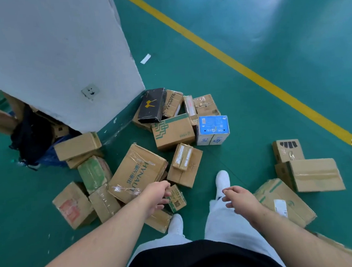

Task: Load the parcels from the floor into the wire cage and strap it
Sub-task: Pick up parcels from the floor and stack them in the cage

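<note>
your left hand is the nearer: the small green-printed parcel lies at its curled fingers, long axis running away from you; i cannot tell if it grips yet. your right hand hangs loose, holding nothing. roughly twenty parcels lie on the floor around both hands; no wire cage shows.

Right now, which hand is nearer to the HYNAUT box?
Left. The left hand is by the near corner of the HYNAUT box; the right hand hangs well off to the box's right, apart from it.
</note>
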`<state>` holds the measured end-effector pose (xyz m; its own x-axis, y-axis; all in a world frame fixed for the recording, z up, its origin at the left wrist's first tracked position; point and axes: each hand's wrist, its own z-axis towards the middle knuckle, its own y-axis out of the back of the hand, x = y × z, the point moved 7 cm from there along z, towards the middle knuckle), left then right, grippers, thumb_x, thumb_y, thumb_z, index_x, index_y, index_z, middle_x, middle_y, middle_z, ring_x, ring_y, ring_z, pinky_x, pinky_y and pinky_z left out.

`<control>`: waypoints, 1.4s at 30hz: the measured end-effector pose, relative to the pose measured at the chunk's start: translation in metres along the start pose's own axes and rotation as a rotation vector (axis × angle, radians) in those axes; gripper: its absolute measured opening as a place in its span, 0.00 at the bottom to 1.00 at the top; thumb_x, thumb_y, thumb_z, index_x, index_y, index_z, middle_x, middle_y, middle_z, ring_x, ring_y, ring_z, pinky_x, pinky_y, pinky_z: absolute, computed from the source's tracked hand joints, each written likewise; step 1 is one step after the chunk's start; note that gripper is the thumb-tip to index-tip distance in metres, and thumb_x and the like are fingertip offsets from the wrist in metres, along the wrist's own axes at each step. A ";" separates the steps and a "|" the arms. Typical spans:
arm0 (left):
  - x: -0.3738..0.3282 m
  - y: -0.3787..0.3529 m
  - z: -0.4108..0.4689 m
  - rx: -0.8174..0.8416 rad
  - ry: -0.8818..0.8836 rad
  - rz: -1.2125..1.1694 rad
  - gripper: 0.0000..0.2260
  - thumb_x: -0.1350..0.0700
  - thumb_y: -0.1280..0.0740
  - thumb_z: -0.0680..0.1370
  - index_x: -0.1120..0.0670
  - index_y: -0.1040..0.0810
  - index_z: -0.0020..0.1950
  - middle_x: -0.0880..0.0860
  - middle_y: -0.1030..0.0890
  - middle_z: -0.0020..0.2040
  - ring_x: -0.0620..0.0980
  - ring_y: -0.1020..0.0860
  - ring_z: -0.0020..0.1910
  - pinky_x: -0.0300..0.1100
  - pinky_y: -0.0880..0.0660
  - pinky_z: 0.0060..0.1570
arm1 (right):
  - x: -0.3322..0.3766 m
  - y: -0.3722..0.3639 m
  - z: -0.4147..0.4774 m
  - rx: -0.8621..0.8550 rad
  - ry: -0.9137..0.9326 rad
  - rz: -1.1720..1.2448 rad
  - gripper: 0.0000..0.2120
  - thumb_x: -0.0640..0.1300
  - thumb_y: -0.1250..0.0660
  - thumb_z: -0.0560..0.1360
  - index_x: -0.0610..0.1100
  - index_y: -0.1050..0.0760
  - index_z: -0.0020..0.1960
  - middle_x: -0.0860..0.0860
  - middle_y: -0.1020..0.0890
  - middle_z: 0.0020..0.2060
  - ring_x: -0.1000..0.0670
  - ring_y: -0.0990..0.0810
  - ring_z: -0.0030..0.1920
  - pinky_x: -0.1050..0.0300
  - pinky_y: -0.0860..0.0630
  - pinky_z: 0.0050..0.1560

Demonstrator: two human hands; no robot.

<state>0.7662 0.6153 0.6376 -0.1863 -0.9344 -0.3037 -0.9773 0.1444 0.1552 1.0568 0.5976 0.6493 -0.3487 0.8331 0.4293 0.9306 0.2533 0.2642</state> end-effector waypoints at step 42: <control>-0.137 0.029 0.365 -0.242 0.222 -0.366 0.10 0.51 0.38 0.84 0.55 0.24 0.60 0.53 0.19 0.57 0.52 0.20 0.54 0.48 0.22 0.56 | 0.218 -0.046 0.467 0.260 -0.189 -0.598 0.08 0.45 0.40 0.81 0.49 0.23 0.53 0.43 0.17 0.57 0.43 0.18 0.56 0.41 0.23 0.65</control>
<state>0.7261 0.8667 0.3412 0.2168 -0.9603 -0.1753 -0.9182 -0.2616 0.2975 0.9899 0.9973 0.3271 -0.8085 0.5783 0.1090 0.5882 0.7879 0.1825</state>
